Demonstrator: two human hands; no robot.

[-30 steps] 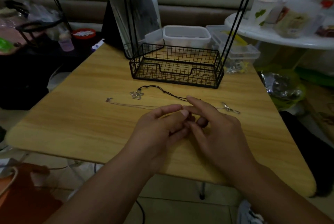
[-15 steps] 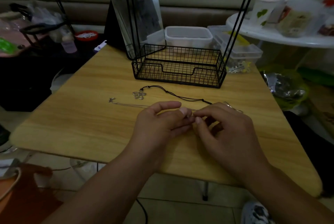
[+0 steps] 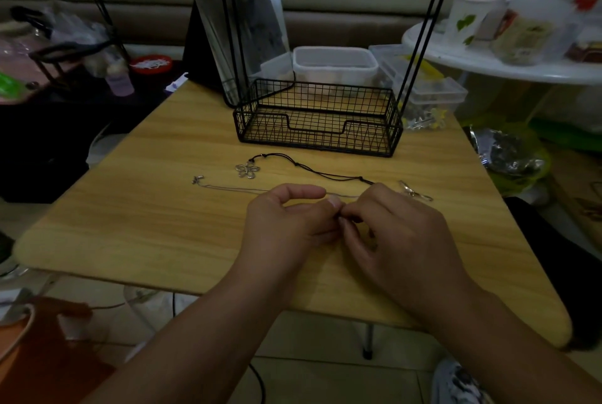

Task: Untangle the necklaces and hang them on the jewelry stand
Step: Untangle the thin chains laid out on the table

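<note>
Two necklaces lie tangled on the wooden table (image 3: 163,224). A black cord necklace (image 3: 312,169) carries a silver flower pendant (image 3: 247,170). A thin silver chain (image 3: 234,188) runs from a small clasp (image 3: 197,179) at the left to a silver pendant (image 3: 413,191) at the right. My left hand (image 3: 286,224) and my right hand (image 3: 400,234) meet fingertip to fingertip and pinch the strands where they cross; the knot itself is hidden by my fingers. The black wire jewelry stand (image 3: 316,117) rises behind, its basket base empty and its top out of frame.
Clear plastic boxes (image 3: 335,63) and a mirror (image 3: 237,19) stand behind the stand. Small metal clips (image 3: 423,118) lie at the table's far right corner. A white round table (image 3: 508,68) with packets is at the right, dark clutter at the left.
My right hand's fingers have curled in from outstretched to a pinch against my left fingertips. The view has shifted slightly; the necklaces lie where they were.
</note>
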